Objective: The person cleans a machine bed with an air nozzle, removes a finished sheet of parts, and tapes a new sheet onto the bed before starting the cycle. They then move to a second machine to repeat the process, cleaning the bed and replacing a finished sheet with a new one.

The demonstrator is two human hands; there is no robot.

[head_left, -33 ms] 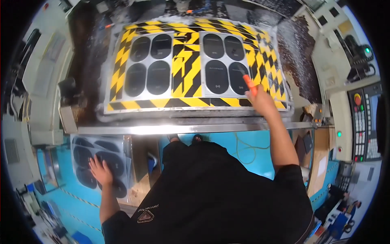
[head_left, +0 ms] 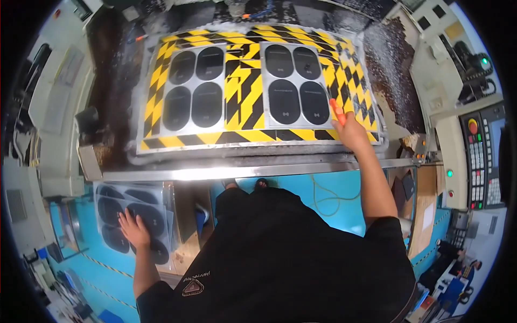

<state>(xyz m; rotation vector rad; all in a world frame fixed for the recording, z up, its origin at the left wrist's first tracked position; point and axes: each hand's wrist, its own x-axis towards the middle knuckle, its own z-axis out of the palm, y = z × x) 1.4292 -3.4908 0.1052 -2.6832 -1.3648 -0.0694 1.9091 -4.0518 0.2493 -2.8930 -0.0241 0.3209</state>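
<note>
My right hand [head_left: 353,133] is closed round a slim orange-handled tool [head_left: 337,111]. Its thin far end is blurred and lies by the right edge of the right-hand sheet [head_left: 294,127], whose black rounded panels [head_left: 314,102] sit on a silvery ground. A matching left-hand sheet [head_left: 183,128] lies beside it. Both rest on a bed [head_left: 253,137] covered in yellow and black striped tape. Down at the left, my left hand [head_left: 134,230] lies flat with fingers spread on a stack of similar sheets [head_left: 156,196] with black ovals.
A metal rail [head_left: 215,173] runs along the machine's front edge. The control panel [head_left: 479,156] with buttons is at the right. Wet, foamy machine walls surround the bed. A thin hose [head_left: 318,204] loops on the blue floor. A wooden surface [head_left: 186,250] is beside the stack.
My right hand has shifted a little right, bringing the tool from over the lower right black panel to the sheet's right edge. My left hand stays on the stack.
</note>
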